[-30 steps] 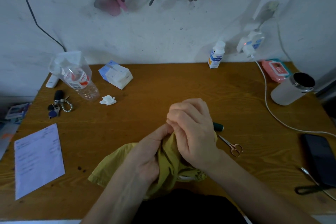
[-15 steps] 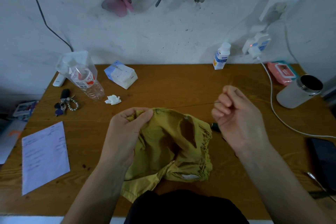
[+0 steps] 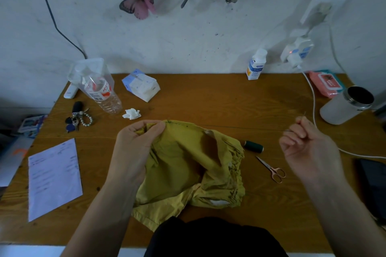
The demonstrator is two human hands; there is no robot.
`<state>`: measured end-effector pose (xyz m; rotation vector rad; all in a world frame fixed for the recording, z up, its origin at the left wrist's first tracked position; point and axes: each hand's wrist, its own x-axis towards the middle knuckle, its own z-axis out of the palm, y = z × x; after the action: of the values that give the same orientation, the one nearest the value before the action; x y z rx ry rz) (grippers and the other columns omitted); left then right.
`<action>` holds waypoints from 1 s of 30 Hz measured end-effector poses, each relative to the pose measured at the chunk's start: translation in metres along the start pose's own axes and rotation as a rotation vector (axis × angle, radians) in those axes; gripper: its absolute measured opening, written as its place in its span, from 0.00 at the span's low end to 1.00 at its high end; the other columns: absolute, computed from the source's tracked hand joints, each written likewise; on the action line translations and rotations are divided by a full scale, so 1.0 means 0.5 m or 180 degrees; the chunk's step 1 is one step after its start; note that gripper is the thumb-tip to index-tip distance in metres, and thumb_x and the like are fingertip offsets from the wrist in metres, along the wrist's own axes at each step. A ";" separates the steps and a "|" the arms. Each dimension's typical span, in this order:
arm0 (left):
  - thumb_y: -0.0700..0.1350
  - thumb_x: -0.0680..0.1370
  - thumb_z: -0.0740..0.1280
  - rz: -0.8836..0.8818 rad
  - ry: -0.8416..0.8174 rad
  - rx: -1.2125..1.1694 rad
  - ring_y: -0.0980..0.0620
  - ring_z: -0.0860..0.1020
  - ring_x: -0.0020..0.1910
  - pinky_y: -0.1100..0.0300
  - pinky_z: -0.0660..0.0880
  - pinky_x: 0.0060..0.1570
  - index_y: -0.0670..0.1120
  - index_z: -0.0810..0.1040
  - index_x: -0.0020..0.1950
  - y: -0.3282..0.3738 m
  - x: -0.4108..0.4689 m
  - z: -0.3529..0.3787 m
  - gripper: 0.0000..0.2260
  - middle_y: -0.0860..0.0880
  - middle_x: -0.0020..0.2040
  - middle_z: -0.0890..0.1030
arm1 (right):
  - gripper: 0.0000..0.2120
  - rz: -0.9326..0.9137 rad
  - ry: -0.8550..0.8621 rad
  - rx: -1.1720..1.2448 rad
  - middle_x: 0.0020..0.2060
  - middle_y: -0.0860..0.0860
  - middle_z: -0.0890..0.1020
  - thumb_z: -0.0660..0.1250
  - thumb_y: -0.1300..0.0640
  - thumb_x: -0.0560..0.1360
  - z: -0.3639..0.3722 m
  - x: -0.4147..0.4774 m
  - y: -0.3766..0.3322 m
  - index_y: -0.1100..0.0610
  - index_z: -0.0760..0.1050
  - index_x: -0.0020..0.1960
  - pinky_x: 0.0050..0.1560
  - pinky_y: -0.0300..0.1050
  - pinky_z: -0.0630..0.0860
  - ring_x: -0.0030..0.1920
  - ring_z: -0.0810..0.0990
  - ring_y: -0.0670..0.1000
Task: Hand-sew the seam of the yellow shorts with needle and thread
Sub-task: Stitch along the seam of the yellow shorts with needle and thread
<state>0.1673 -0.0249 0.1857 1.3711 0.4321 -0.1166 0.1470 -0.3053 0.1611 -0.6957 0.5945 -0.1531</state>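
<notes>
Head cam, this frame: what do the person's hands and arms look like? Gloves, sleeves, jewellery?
Both bare. Left hand and right hand show no gloves, rings or markers. Left forearm and right forearm are uncovered to the frame edge: no sleeves, watch or wristband. Only clothing visible: a black garment at bottom centre.

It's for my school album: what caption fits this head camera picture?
Left hand holds the yellow shorts while right hand pinches the thread taut above the wooden table.

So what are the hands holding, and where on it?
The left hand pinches the yellow shorts at their top seam edge. The right hand pinches the needle between its fingertips, tip poking out, with the thread stretched to the seam.
</notes>
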 end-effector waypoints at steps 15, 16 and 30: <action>0.37 0.73 0.69 0.0085 0.0199 -0.0046 0.50 0.83 0.32 0.62 0.79 0.31 0.45 0.84 0.34 0.006 0.013 -0.012 0.09 0.45 0.33 0.84 | 0.10 -0.0107 0.0675 -0.0131 0.25 0.44 0.69 0.56 0.55 0.80 -0.076 0.033 0.007 0.53 0.72 0.42 0.27 0.33 0.66 0.24 0.66 0.41; 0.37 0.73 0.69 0.0105 0.0216 -0.0037 0.51 0.83 0.32 0.63 0.79 0.31 0.45 0.84 0.34 0.007 0.014 -0.013 0.10 0.46 0.32 0.84 | 0.10 -0.0104 0.0680 -0.0140 0.25 0.44 0.69 0.56 0.55 0.80 -0.079 0.034 0.008 0.53 0.72 0.42 0.27 0.33 0.66 0.24 0.66 0.41; 0.36 0.74 0.69 0.0247 0.0293 -0.0071 0.55 0.83 0.30 0.67 0.77 0.29 0.46 0.84 0.31 0.018 0.020 -0.023 0.13 0.49 0.30 0.84 | 0.09 -0.0251 0.0883 -0.0008 0.25 0.44 0.69 0.57 0.56 0.80 -0.102 0.049 -0.003 0.53 0.72 0.42 0.27 0.33 0.66 0.25 0.66 0.41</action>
<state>0.1768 -0.0100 0.1887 1.3730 0.4551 0.0151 0.1384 -0.3428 0.1194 -0.7060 0.8327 -0.3258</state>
